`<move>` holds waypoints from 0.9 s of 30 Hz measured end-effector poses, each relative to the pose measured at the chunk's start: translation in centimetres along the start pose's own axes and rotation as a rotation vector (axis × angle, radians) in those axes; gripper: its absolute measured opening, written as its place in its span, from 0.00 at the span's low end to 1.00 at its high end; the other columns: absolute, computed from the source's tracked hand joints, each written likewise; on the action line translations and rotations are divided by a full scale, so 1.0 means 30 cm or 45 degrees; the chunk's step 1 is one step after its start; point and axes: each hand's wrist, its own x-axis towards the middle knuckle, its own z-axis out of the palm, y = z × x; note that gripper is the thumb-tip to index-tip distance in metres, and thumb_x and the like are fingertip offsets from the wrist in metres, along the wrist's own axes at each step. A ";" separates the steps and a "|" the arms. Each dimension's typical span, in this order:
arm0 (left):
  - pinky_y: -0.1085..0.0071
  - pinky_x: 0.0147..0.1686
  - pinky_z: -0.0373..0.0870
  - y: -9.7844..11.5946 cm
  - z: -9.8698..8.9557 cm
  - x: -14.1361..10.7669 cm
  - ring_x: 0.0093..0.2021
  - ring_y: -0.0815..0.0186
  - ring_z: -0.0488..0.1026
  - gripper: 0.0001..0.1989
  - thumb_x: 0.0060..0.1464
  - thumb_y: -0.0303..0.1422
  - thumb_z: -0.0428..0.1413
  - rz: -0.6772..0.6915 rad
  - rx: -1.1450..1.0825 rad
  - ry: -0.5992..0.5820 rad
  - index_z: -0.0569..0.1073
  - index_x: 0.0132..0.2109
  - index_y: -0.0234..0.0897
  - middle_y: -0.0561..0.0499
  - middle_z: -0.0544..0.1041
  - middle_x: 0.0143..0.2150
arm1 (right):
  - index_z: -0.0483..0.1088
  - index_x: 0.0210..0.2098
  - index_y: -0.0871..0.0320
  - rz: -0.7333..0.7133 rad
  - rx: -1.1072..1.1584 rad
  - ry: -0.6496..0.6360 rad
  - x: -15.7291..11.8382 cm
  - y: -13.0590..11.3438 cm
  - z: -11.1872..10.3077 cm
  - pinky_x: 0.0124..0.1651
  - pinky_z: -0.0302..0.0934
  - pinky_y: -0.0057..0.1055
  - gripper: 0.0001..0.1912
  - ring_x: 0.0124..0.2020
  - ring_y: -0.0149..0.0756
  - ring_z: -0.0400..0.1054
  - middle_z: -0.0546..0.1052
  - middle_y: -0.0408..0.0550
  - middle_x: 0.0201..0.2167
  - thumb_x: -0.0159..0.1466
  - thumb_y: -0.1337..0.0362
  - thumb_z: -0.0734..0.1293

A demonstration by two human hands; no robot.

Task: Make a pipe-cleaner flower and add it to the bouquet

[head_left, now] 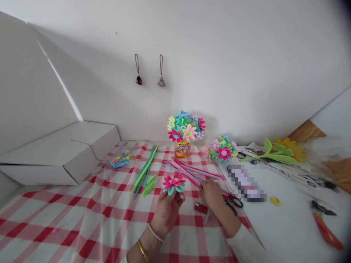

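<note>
My left hand (168, 210) is closed around the underside of a fuzzy pipe-cleaner flower (174, 181), deep pink on top with teal petals below. To its right, my right hand (211, 193) reaches down over a loose bunch of pink and pale blue pipe cleaners (189, 174). Its fingers are curled at the bunch's near end, and what they pinch is hidden. Black-handled scissors (235, 201) lie partly under the right forearm. A small dark red block (201, 208) sits between the hands. Green pipe cleaners (145, 168) and light green leaf shapes (149, 186) lie to the left.
Behind the hands stands an orange jar (182, 149) full of fuzzy flowers, with a second flower bunch (223, 149) beside it. A white box (60, 153) fills the left side. Red-handled pliers (325, 224) and a yellow fuzzy flower (290, 148) lie at right.
</note>
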 end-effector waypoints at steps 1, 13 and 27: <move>0.70 0.33 0.66 0.000 -0.006 0.004 0.27 0.70 0.69 0.07 0.41 0.30 0.64 0.001 -0.010 -0.006 0.73 0.27 0.34 0.52 0.73 0.25 | 0.72 0.29 0.63 0.011 0.012 0.002 0.002 0.006 0.001 0.44 0.53 0.41 0.11 0.42 0.50 0.67 0.76 0.60 0.33 0.59 0.71 0.59; 0.71 0.32 0.68 0.021 -0.023 0.022 0.27 0.70 0.70 0.08 0.39 0.31 0.66 0.130 0.007 -0.058 0.74 0.26 0.35 0.53 0.74 0.25 | 0.71 0.41 0.60 0.063 0.506 0.060 0.007 0.075 -0.096 0.43 0.62 0.32 0.16 0.40 0.38 0.71 0.77 0.51 0.39 0.61 0.62 0.56; 0.65 0.43 0.69 0.060 -0.034 0.050 0.34 0.66 0.74 0.08 0.37 0.30 0.66 0.283 0.040 0.100 0.75 0.27 0.36 0.52 0.77 0.28 | 0.73 0.28 0.57 -0.009 0.570 -0.128 -0.007 0.075 -0.158 0.28 0.58 0.29 0.12 0.26 0.36 0.68 0.76 0.43 0.24 0.58 0.61 0.60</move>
